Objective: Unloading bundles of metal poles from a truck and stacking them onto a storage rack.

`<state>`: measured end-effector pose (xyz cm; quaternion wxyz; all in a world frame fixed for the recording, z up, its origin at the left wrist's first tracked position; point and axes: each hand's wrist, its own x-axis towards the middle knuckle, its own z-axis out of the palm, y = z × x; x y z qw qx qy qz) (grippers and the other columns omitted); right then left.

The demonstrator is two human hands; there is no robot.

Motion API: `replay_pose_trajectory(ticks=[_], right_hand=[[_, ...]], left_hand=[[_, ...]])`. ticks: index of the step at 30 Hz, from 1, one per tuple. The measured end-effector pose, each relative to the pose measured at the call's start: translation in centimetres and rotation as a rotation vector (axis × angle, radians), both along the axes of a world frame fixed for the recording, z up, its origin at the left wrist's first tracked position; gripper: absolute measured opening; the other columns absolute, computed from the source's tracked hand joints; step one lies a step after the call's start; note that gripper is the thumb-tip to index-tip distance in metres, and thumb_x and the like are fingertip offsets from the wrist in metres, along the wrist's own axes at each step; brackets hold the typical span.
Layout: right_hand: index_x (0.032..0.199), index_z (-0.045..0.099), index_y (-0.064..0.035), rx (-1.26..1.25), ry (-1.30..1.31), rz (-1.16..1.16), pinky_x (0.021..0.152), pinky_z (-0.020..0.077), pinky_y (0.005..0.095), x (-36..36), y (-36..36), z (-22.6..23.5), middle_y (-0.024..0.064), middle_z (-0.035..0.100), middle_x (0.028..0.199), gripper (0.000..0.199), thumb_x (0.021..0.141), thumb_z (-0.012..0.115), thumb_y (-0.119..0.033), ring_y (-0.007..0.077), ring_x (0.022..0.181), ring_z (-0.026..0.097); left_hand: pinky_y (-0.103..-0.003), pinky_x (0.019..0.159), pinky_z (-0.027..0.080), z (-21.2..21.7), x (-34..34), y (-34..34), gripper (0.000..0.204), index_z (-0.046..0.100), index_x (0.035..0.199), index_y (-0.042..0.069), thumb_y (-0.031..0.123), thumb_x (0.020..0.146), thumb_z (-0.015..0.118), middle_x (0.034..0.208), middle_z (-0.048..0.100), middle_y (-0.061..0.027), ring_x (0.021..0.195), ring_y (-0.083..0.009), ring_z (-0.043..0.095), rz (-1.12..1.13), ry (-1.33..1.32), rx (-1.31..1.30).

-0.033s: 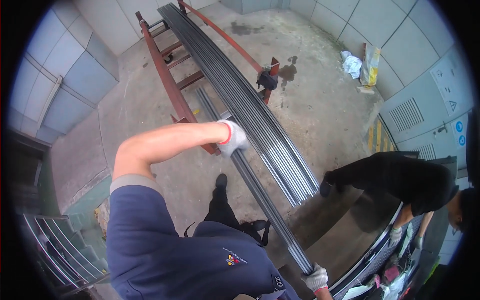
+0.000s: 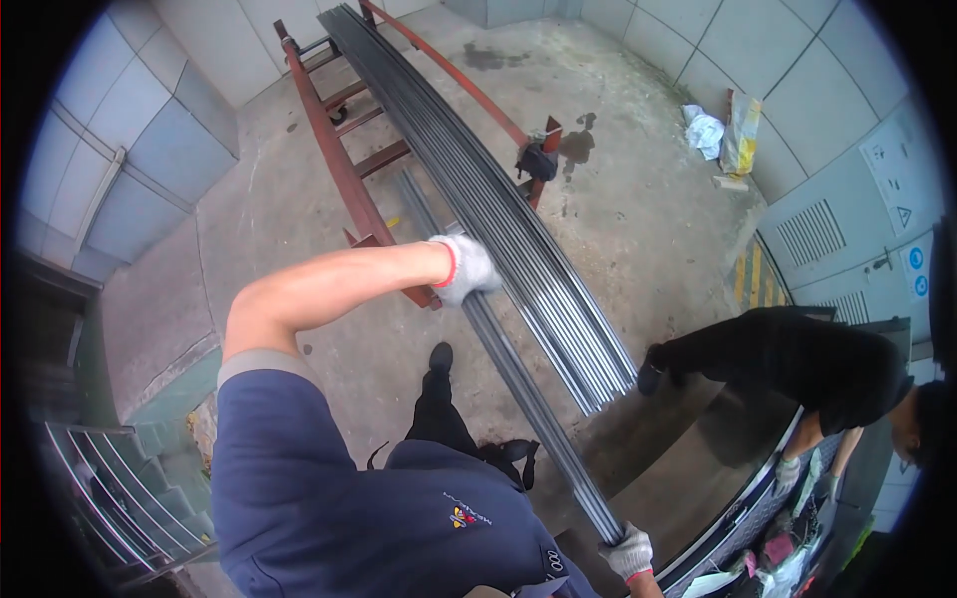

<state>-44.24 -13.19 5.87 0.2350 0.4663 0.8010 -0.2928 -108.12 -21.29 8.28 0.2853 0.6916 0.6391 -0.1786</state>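
Observation:
A narrow bundle of long grey metal bars (image 2: 528,401) slants across in front of my body, from beside the rack down to the lower right. My left hand (image 2: 466,271), in a white knit glove with a red cuff, is closed around its upper part. At the near end, my right hand (image 2: 629,554), gloved the same way, grips the bars. Just right of the bundle, a wide stack of long dark metal bars (image 2: 478,214) lies on a red-brown metal rack (image 2: 344,169). The fingers of my left hand are partly hidden and slightly blurred.
A co-worker in black (image 2: 778,354) bends over a long container (image 2: 738,523) holding scraps at the right. A black bundle (image 2: 538,161) hangs on the rack's right post. Grey cabinets (image 2: 837,229) and a yellow-white sack (image 2: 741,135) stand by the right wall. Metal railings (image 2: 125,498) are at lower left.
My left hand and the far end of the held bars have shifted very slightly away from me. My right hand keeps its grip almost in place.

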Motion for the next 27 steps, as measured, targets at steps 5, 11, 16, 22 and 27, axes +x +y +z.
replay_pose_trajectory(ticks=[5, 11, 16, 22, 27], right_hand=[[0.108, 0.072, -0.0047, -0.076, -0.044, 0.010, 0.082, 0.0583, 0.0383, -8.6, 0.9, -1.9, 0.0175, 0.075, 0.093, 0.054, 0.063, 0.089, -0.029, 0.0328, 0.086, 0.074], [0.109, 0.073, -0.0044, -0.098, 0.006, 0.027, 0.083, 0.0579, 0.0369, -21.8, -0.2, -4.3, 0.0157, 0.076, 0.094, 0.052, 0.066, 0.090, -0.028, 0.0291, 0.087, 0.074], [0.118, 0.071, -0.0042, -0.173, 0.001, 0.015, 0.086, 0.0573, 0.0389, -32.9, -2.1, -2.2, 0.0188, 0.076, 0.100, 0.058, 0.067, 0.088, -0.027, 0.0322, 0.095, 0.074], [0.112, 0.068, 0.0014, -0.237, 0.050, 0.150, 0.071, 0.0576, 0.0422, -39.9, -2.2, -1.2, 0.0241, 0.073, 0.083, 0.058, 0.070, 0.084, -0.035, 0.0334, 0.079, 0.075], [0.118, 0.069, 0.0003, -0.248, -0.098, 0.285, 0.083, 0.0570, 0.0426, -40.4, -1.2, 1.9, 0.0231, 0.075, 0.093, 0.070, 0.069, 0.087, -0.047, 0.0353, 0.090, 0.074]], left_hand=[[-0.046, 0.079, 0.056, 0.1, 1.4, -8.6, 0.025, 0.070, 0.103, 0.009, 0.018, 0.080, 0.073, 0.096, 0.069, -0.0121, 0.091, -0.0340, 0.069, 0.596, -0.265, 0.977], [-0.033, 0.095, 0.053, -6.1, 6.0, -15.8, 0.033, 0.068, 0.120, 0.006, 0.024, 0.093, 0.074, 0.109, 0.072, -0.0107, 0.104, -0.0164, 0.068, 1.030, -1.100, 0.417], [-0.034, 0.093, 0.055, 3.0, -7.6, -18.0, 0.028, 0.067, 0.119, 0.002, 0.017, 0.095, 0.072, 0.111, 0.072, -0.0078, 0.102, -0.0169, 0.068, 1.218, -1.011, 1.046], [-0.051, 0.114, 0.041, -11.1, -20.8, -13.9, 0.075, 0.042, 0.149, 0.001, 0.048, 0.096, 0.069, 0.154, 0.046, -0.0194, 0.134, -0.0328, 0.053, 1.740, -1.716, 0.799], [-0.053, 0.100, 0.053, -9.0, -17.8, -8.2, 0.041, 0.067, 0.115, 0.004, 0.041, 0.098, 0.066, 0.104, 0.072, -0.0125, 0.101, -0.0326, 0.069, 1.621, -2.274, 0.592]])
